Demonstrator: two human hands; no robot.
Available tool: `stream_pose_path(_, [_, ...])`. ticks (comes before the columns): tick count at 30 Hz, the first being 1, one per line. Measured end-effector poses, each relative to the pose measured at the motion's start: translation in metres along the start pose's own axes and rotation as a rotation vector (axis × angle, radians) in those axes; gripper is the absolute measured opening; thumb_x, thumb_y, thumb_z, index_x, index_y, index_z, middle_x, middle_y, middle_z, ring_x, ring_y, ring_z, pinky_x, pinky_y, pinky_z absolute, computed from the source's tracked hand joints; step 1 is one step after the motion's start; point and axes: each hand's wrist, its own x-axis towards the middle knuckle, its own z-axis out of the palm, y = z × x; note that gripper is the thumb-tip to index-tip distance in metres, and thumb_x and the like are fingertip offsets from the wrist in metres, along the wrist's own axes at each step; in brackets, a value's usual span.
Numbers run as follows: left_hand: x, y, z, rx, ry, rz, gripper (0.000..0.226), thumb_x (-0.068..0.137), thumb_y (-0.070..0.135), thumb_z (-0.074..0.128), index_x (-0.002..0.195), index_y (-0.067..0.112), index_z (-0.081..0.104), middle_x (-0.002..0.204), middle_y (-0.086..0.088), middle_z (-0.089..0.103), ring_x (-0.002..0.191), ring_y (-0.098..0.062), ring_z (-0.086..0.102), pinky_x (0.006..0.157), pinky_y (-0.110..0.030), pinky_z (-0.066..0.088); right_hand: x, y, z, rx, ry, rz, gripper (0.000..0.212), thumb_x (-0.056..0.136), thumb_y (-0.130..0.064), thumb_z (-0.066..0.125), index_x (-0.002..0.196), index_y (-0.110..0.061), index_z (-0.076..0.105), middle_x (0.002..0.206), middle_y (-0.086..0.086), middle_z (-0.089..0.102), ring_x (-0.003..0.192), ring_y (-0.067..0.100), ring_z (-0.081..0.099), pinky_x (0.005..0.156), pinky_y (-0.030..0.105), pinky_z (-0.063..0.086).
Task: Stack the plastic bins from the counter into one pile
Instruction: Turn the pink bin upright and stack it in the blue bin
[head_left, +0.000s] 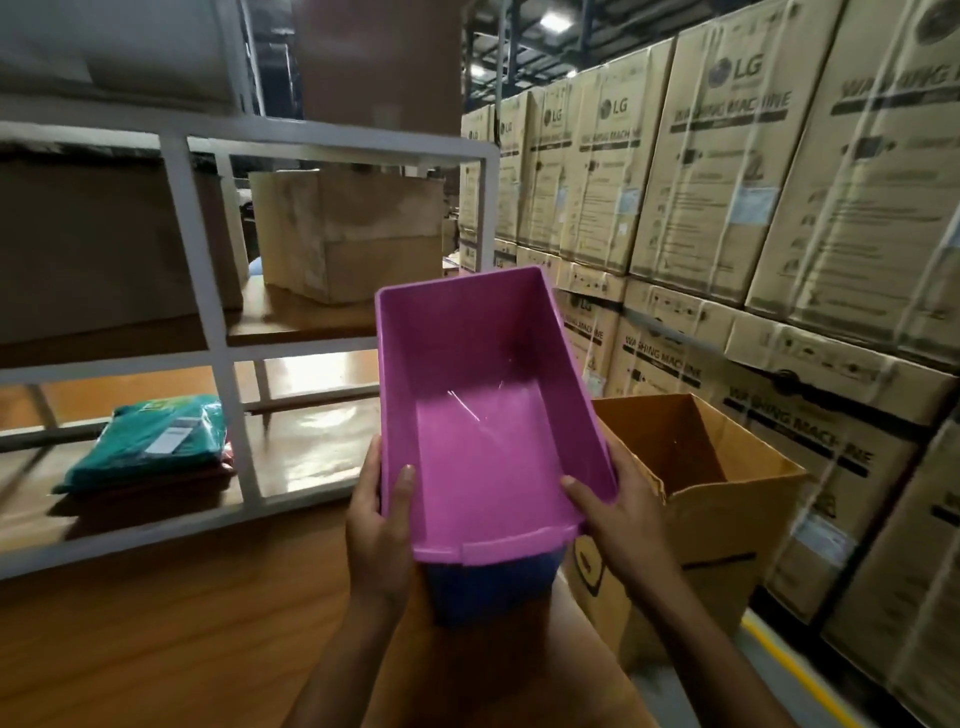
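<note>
An empty pink plastic bin (483, 395) is held over the wooden counter (171, 639) at its right end. It sits nested in a dark blue bin (491, 582), of which only the near lower part shows beneath the pink rim. My left hand (382, 525) grips the pink bin's left wall, thumb inside. My right hand (621, 519) grips its right wall, thumb over the rim. Whether the blue bin rests on the counter is hidden.
A white metal shelf frame (208, 312) stands on the counter at left, holding folded green packaged clothes (150, 441) and cardboard boxes (353, 234). An open cardboard box (696, 499) stands right of the counter. Stacked washing-machine cartons (753, 208) wall the right side.
</note>
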Motion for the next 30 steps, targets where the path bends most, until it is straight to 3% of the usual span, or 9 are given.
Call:
stream_pose_path(3, [0.027, -0.009, 0.012, -0.007, 0.017, -0.03, 0.083, 0.08, 0.057, 0.061, 0.154, 0.036, 0.027, 0.14, 0.008, 0.053, 0.114, -0.015, 0.065, 0.083, -0.034, 0.061, 0.047, 0.002, 0.001, -0.117, -0.074, 0.003, 0.056, 0.094, -0.029, 0.065, 0.142, -0.036, 0.039, 0.111, -0.02, 0.057, 0.089, 0.005, 0.066, 0.069, 0.026, 0.061])
stream_pose_path(8, [0.05, -0.026, 0.028, 0.059, 0.02, -0.09, 0.078, 0.08, 0.055, 0.059, 0.15, 0.036, 0.031, 0.124, 0.013, 0.06, 0.107, -0.013, 0.068, 0.085, -0.04, 0.06, 0.098, 0.023, 0.003, -0.239, -0.145, 0.068, 0.046, 0.09, -0.035, 0.067, 0.131, -0.041, 0.046, 0.106, -0.018, 0.06, 0.099, 0.017, 0.068, 0.082, 0.048, 0.061])
stream_pose_path(10, [0.057, -0.038, 0.03, 0.086, 0.031, -0.13, 0.075, 0.08, 0.055, 0.06, 0.149, 0.036, 0.036, 0.124, 0.008, 0.063, 0.107, -0.015, 0.068, 0.085, -0.044, 0.061, 0.109, 0.037, 0.006, -0.27, -0.191, 0.117, 0.044, 0.083, -0.05, 0.066, 0.121, -0.047, 0.046, 0.107, -0.015, 0.064, 0.097, 0.018, 0.07, 0.081, 0.049, 0.061])
stream_pose_path(12, [0.061, -0.051, 0.033, 0.121, 0.061, -0.181, 0.071, 0.079, 0.056, 0.062, 0.145, 0.038, 0.041, 0.124, 0.007, 0.064, 0.109, -0.017, 0.067, 0.089, -0.048, 0.058, 0.121, 0.053, 0.008, -0.283, -0.222, 0.127, 0.061, 0.07, -0.068, 0.058, 0.126, -0.045, 0.046, 0.111, -0.011, 0.067, 0.095, 0.019, 0.071, 0.079, 0.051, 0.061])
stream_pose_path(16, [0.062, -0.073, 0.038, 0.196, 0.164, -0.267, 0.06, 0.082, 0.051, 0.062, 0.139, 0.043, 0.045, 0.124, 0.009, 0.064, 0.111, -0.019, 0.065, 0.093, -0.051, 0.055, 0.134, 0.077, 0.015, -0.313, -0.328, 0.144, 0.061, 0.082, -0.059, 0.061, 0.136, -0.034, 0.047, 0.113, -0.006, 0.068, 0.092, 0.02, 0.07, 0.08, 0.049, 0.061])
stream_pose_path(20, [0.053, -0.086, 0.048, 0.322, 0.22, -0.281, 0.049, 0.097, 0.03, 0.059, 0.142, 0.036, 0.039, 0.125, 0.005, 0.056, 0.108, -0.017, 0.062, 0.085, -0.038, 0.057, 0.131, 0.093, 0.015, -0.354, -0.41, 0.169, 0.057, 0.093, -0.037, 0.064, 0.144, -0.025, 0.042, 0.127, 0.001, 0.065, 0.099, 0.014, 0.063, 0.086, 0.033, 0.057])
stream_pose_path(22, [0.047, -0.088, 0.051, 0.397, 0.233, -0.267, 0.05, 0.097, 0.026, 0.058, 0.144, 0.031, 0.04, 0.125, 0.005, 0.056, 0.102, -0.01, 0.061, 0.075, -0.026, 0.054, 0.128, 0.102, 0.013, -0.36, -0.443, 0.175, 0.058, 0.093, -0.034, 0.065, 0.145, -0.022, 0.043, 0.128, 0.001, 0.065, 0.103, 0.016, 0.064, 0.087, 0.033, 0.057])
stream_pose_path(26, [0.043, -0.087, 0.055, 0.544, 0.253, -0.235, 0.051, 0.097, 0.028, 0.058, 0.145, 0.025, 0.041, 0.132, 0.002, 0.057, 0.115, -0.019, 0.06, 0.081, -0.026, 0.053, 0.132, 0.116, 0.009, -0.422, -0.454, 0.12, 0.058, 0.092, -0.037, 0.066, 0.145, -0.024, 0.044, 0.131, 0.0, 0.064, 0.116, 0.021, 0.063, 0.092, 0.03, 0.052])
stream_pose_path(30, [0.046, -0.075, 0.065, 0.723, 0.243, -0.144, 0.052, 0.097, 0.025, 0.059, 0.146, 0.021, 0.042, 0.134, 0.001, 0.057, 0.112, -0.008, 0.054, 0.076, -0.009, 0.041, 0.137, 0.118, 0.009, -0.485, -0.432, 0.053, 0.056, 0.089, -0.041, 0.068, 0.139, -0.025, 0.048, 0.128, 0.002, 0.063, 0.113, 0.023, 0.063, 0.09, 0.036, 0.056])
